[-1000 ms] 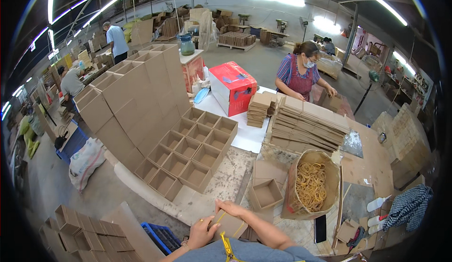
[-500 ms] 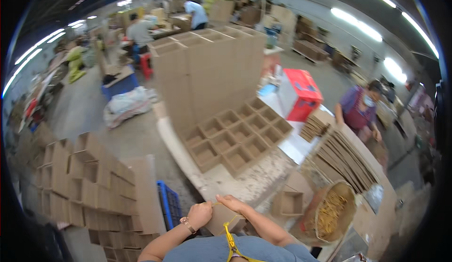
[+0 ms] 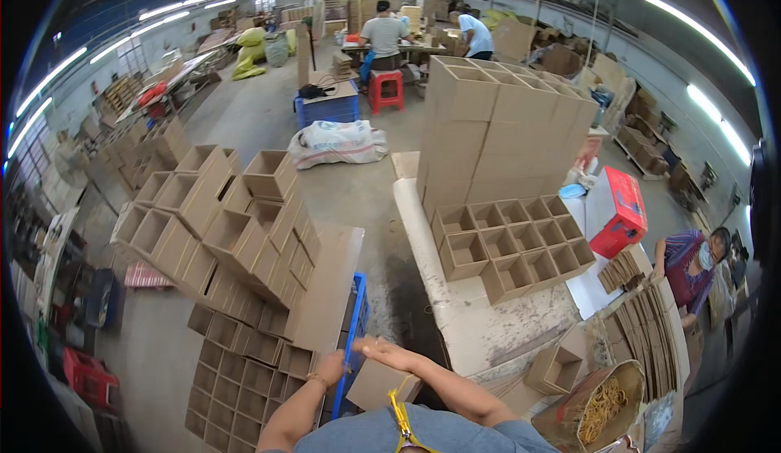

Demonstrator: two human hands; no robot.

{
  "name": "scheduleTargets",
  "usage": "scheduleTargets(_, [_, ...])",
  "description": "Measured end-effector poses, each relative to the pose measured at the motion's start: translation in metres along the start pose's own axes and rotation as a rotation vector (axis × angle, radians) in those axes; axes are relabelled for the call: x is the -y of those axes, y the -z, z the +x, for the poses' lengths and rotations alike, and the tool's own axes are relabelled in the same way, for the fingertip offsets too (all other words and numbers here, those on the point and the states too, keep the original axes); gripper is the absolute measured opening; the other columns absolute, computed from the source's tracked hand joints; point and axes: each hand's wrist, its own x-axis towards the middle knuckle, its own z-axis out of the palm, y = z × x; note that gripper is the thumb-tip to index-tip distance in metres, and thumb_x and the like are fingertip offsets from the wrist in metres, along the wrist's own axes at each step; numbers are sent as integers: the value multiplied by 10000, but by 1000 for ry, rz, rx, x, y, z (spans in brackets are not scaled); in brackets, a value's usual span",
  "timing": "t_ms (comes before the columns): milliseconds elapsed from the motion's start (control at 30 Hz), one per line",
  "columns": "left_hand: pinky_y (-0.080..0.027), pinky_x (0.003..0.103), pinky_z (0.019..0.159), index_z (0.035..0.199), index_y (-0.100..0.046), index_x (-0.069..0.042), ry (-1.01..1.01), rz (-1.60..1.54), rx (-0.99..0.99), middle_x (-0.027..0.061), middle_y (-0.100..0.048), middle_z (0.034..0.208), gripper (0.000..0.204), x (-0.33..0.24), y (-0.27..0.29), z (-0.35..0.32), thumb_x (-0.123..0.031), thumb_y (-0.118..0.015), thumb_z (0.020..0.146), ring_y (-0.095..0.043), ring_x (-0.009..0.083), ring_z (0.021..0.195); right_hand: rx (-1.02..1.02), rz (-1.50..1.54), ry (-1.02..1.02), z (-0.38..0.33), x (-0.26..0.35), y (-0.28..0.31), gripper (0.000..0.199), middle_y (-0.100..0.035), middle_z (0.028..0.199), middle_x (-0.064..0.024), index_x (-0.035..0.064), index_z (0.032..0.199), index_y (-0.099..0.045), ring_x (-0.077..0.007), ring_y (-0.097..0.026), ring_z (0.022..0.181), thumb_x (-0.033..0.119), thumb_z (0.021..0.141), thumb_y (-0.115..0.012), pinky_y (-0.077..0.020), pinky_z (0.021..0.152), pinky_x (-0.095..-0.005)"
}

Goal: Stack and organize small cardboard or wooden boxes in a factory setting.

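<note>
A brown cardboard box (image 3: 382,384) sits close against my body, between my forearms. My left hand (image 3: 331,366) is closed just left of it, with a small yellow strip, apparently a rubber band, showing at its fingers. My right hand (image 3: 389,354) reaches over the box's far edge, fingers stretched out toward my left hand. Whether the band also runs round the right fingers is too blurred to tell. To the right, a tub (image 3: 567,408) contains many yellow rubber bands (image 3: 604,411). An open cardboard box (image 3: 556,369) lies beside it.
Compartmented boxes (image 3: 508,246) and a tall stack (image 3: 521,140) occupy the worktable (image 3: 488,331). More boxes (image 3: 252,250) are piled at left, beside a blue crate (image 3: 355,323). A co-worker (image 3: 691,266) stands by flat cardboard pieces (image 3: 647,335); two people work farther back.
My view has swung left, so the table appears farther right. My hands have shifted left across the box; the right fingers have straightened. The yellow band, earlier visible between them, now barely shows.
</note>
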Motion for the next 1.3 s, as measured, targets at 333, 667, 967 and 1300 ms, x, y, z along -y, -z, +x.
scheduleTargets(333, [-455,361,778,802,-629,-31,-172,-386,-430,136,-625,872,92,-61,74,-81,-112,-623,759,-587,293,850,-423,166,-476,-22,-9,2,630,-621,703,-80,-18,801,-661,-158,-568,674,573,857,-451,-462,660,-337])
scheduleTargets(667, [-451,343,669,826,-615,-10,-276,-544,-417,120,-594,774,110,-142,70,-88,-115,-605,794,-571,272,764,-744,-308,-681,-29,-18,-28,756,-640,772,-218,69,802,-701,-373,-625,834,731,776,-336,-478,760,-395])
scheduleTargets(967, [-435,320,606,843,-600,0,-253,-705,28,107,-562,727,169,-151,64,-81,-164,-624,805,-534,238,643,-835,-261,-731,-67,-26,-37,737,-629,700,-211,46,763,-692,-360,-632,748,695,807,-345,-478,697,-412])
scheduleTargets(1300, [-391,341,580,708,-480,-25,-668,-488,279,105,-473,672,276,-162,46,-25,-219,-665,772,-482,253,656,-993,-297,-754,-98,-36,-14,719,-622,697,-216,57,730,-690,-383,-620,734,666,833,-321,-473,674,-441])
